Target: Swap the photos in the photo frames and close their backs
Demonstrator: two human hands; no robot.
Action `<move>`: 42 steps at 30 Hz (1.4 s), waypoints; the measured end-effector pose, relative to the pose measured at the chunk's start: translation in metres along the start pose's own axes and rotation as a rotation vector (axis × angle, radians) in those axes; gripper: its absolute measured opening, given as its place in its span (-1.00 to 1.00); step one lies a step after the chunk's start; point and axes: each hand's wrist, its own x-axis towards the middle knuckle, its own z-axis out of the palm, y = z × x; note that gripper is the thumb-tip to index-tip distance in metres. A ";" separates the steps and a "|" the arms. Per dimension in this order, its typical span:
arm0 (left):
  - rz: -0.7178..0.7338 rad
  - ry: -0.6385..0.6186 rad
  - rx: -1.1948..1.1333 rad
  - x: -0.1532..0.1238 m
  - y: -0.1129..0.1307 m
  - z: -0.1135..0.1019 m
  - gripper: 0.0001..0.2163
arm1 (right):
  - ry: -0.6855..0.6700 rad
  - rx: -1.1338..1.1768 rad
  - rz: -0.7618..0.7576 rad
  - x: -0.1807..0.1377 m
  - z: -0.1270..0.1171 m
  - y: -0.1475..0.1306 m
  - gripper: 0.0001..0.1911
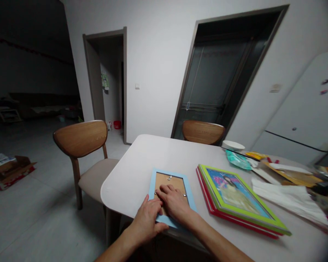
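A light blue picture frame (pixel 190 199) lies face down near the table's front edge, its brown backing board (pixel 163 179) showing. Small metal clips sit on the backing, one at the top (pixel 170 178) and one at the right (pixel 184 195). Around the frame's lower left corner is my left hand (pixel 147 214), thumb along the bottom border and fingers closed over the left side. My right hand (pixel 173 201) rests across the backing with its fingers spread, the fingertips at the left edge beside my left fingers. The lower part of the backing is mostly hidden under both hands.
Right of the blue frame is a stack of frames, a green one (pixel 217 194) with a picture on top of red. Further right lie white paper (pixel 289 198), a teal plastic bag (pixel 237 160) and a white bowl (pixel 233 146). Wooden chairs (pixel 83 138) stand by the table.
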 end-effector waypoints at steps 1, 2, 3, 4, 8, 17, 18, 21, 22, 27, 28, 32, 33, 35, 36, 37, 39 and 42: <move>0.003 0.006 -0.002 0.000 -0.001 0.001 -0.72 | 0.021 0.031 0.030 0.001 0.000 0.003 -0.72; 0.007 0.011 -0.002 -0.001 -0.002 0.001 -0.72 | 0.047 0.057 0.070 0.004 0.000 0.008 -0.70; 0.011 0.015 -0.003 -0.001 -0.002 0.001 -0.72 | 0.077 0.075 0.118 0.007 0.000 0.014 -0.68; 0.015 0.016 -0.003 -0.002 -0.003 0.001 -0.72 | 0.106 0.080 0.173 0.010 0.000 0.021 -0.66; 0.016 -0.005 0.001 -0.004 -0.001 -0.001 -0.72 | 0.147 0.052 0.364 0.028 0.000 0.048 -0.66; -0.015 -0.028 -0.006 -0.002 0.001 -0.003 -0.72 | 0.177 0.022 0.608 0.050 0.016 0.057 -0.66; -0.011 -0.028 -0.006 -0.002 0.001 -0.003 -0.72 | 0.177 0.022 0.626 0.051 0.017 0.058 -0.67; -0.004 -0.023 -0.010 -0.002 -0.001 -0.002 -0.71 | 0.178 0.024 0.655 0.054 0.018 0.060 -0.70; -0.001 -0.023 -0.013 -0.003 -0.001 -0.002 -0.71 | 0.179 0.026 0.659 0.055 0.018 0.060 -0.71; 0.006 -0.035 -0.013 -0.004 0.001 -0.001 -0.72 | 0.184 0.050 0.663 0.055 0.016 0.061 -0.74; 0.004 -0.039 -0.010 -0.004 0.001 -0.001 -0.73 | 0.187 0.059 0.664 0.054 0.016 0.062 -0.74; -0.005 -0.046 -0.008 -0.004 0.001 -0.003 -0.73 | 0.213 0.110 0.679 0.054 0.016 0.064 -0.77; -0.007 -0.045 -0.007 -0.004 0.002 -0.004 -0.72 | 0.228 0.127 0.686 0.055 0.017 0.065 -0.77; -0.013 -0.049 0.001 -0.004 0.005 -0.005 -0.71 | 0.264 0.167 0.700 0.055 0.017 0.066 -0.79; -0.019 -0.051 0.013 -0.004 0.008 -0.006 -0.70 | 0.283 0.193 0.702 0.056 0.016 0.065 -0.80; -0.031 -0.057 0.032 -0.003 0.011 -0.006 -0.68 | 0.302 0.225 0.700 0.056 0.015 0.065 -0.81; -0.063 -0.086 0.084 0.000 0.019 -0.004 -0.62 | 0.346 0.303 0.679 0.055 0.012 0.065 -0.81; -0.081 -0.143 0.137 0.004 0.027 -0.002 -0.55 | 0.429 0.446 0.637 0.046 0.002 0.070 -0.74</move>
